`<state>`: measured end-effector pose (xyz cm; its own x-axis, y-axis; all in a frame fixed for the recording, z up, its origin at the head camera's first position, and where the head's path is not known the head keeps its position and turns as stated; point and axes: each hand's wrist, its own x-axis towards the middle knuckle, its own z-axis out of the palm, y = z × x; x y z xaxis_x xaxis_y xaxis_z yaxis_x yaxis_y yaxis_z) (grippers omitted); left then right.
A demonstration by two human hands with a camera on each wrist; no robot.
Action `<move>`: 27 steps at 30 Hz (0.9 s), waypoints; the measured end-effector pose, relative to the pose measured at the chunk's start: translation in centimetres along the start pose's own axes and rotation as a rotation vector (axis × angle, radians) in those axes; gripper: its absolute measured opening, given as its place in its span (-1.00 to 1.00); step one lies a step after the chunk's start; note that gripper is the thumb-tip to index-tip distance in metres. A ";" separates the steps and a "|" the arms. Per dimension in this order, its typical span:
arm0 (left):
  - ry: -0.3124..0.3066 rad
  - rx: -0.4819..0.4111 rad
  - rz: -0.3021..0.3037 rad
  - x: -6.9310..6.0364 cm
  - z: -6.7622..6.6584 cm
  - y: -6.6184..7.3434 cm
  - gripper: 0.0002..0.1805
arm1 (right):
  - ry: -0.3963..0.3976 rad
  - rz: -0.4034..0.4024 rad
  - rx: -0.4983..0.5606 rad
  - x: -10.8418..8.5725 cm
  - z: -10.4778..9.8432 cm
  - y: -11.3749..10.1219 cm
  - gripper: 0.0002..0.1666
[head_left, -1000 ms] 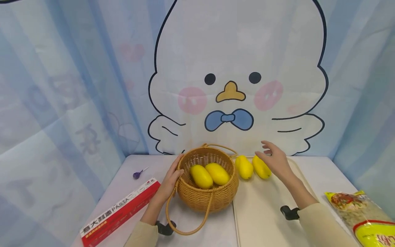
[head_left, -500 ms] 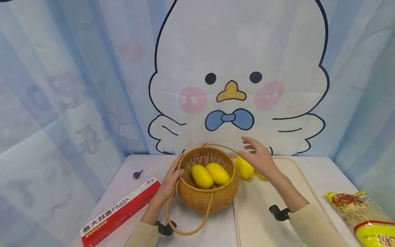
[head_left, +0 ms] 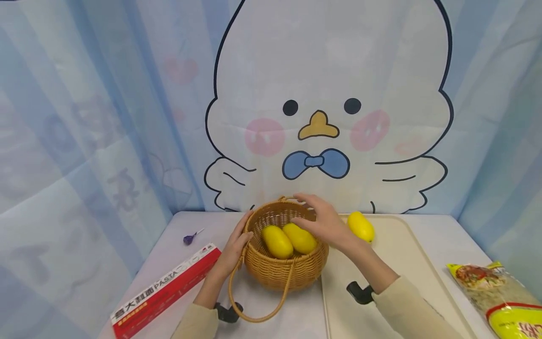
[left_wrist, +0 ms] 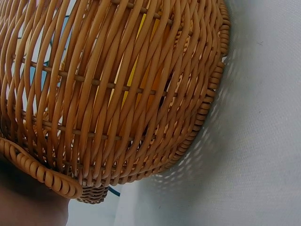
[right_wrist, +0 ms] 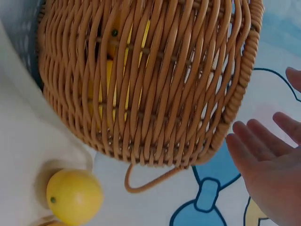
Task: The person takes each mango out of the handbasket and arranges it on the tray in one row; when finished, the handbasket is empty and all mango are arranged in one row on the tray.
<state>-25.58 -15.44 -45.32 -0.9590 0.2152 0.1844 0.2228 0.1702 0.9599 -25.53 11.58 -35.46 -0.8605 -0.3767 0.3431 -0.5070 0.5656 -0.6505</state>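
Red and white, a pasta box (head_left: 167,289) is laid on the table (head_left: 220,227) near a lollipop (head_left: 188,239). The wicker basket (head_left: 283,278) is held by the left hand (head_left: 232,247), its grip hooked over the rim. Two yellow fruits (head_left: 277,242) are contained inside. Above its right side, the right hand (head_left: 328,223) is poised, grip loosely spread, nothing held. Probably a fruit is being reached for; fingers would next need to be closed around one. Another fruit (head_left: 361,227) is seen on the tray (head_left: 381,268).

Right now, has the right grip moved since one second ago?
Yes. In the head view, the right grip has moved left, from right of the wicker basket to partly covering it.
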 end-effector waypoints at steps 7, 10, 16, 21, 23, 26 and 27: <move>0.006 0.003 -0.004 -0.1 0.0 0.1 -0.39 | -0.103 0.020 -0.031 1.1 1.7 -0.4 -0.21; 0.001 0.008 0.001 0.0 0.0 0.2 -0.39 | -0.157 0.036 -0.039 1.5 2.3 -0.3 -0.20; 0.001 0.008 0.000 -0.1 0.1 0.2 -0.39 | -0.255 0.038 -0.074 1.9 3.3 0.1 -0.19; 0.001 0.000 -0.002 -0.1 0.0 0.3 -0.39 | -0.324 0.027 -0.073 2.3 4.3 0.3 -0.20; -0.002 -0.002 0.000 -0.1 0.0 0.4 -0.39 | -0.346 0.027 -0.073 2.6 4.6 0.5 -0.21; -0.007 -0.001 0.001 -0.1 0.0 0.3 -0.39 | -0.376 0.043 -0.076 2.9 5.1 0.7 -0.22; -0.008 -0.001 0.002 -0.1 0.0 0.3 -0.39 | -0.380 0.048 -0.081 3.0 5.3 0.7 -0.22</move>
<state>-25.46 -15.43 -45.08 -0.9572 0.2228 0.1847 0.2245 0.1689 0.9597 -28.25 7.00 -38.46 -0.8108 -0.5847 0.0281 -0.4821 0.6398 -0.5985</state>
